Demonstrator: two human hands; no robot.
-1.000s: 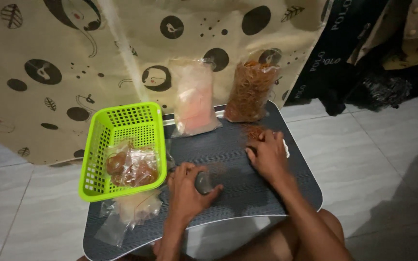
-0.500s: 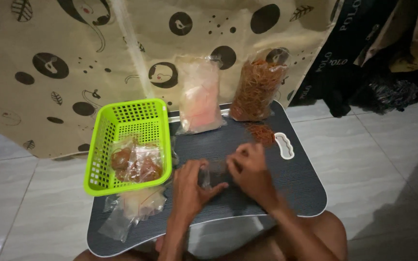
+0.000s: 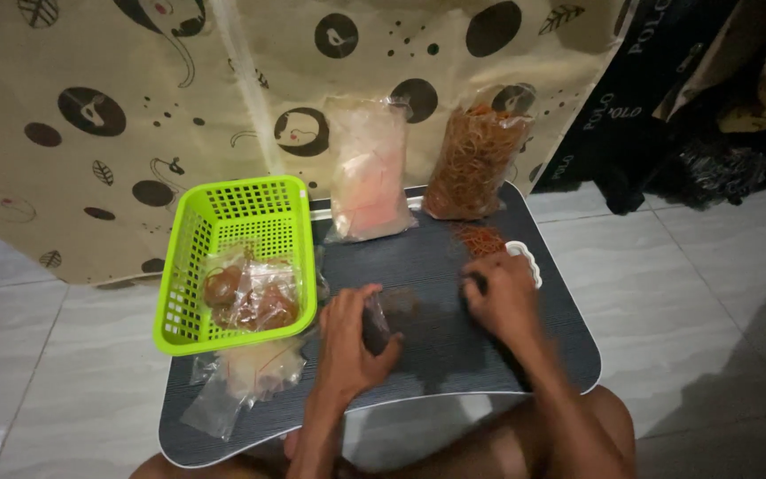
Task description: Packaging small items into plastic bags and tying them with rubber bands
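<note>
Left hand: the left hand (image 3: 352, 341) lay palm down on the lap tray (image 3: 454, 355), fingers curled and closed on a small clear packet (image 3: 387, 312) with a dark filling, held just above the tray's middle.
Right hand: the right hand (image 3: 503, 297) rested knuckles up near the tray's right edge, beside a loose heap of rubber bands (image 3: 480, 238); fingers bent together, but whether they pinched anything could not be told.
Materials: the tray was dark, ribbed and rounded at the corners; the green basket (image 3: 190, 266) was latticed plastic holding glossy filled packets (image 3: 254, 293); a pale bag (image 3: 367, 173) and a bag of orange bands (image 3: 476, 160) stood upright at the back.
Hard to see: both hands were blurred; the flat empty packets (image 3: 241, 381) lay partly under the basket.
</note>
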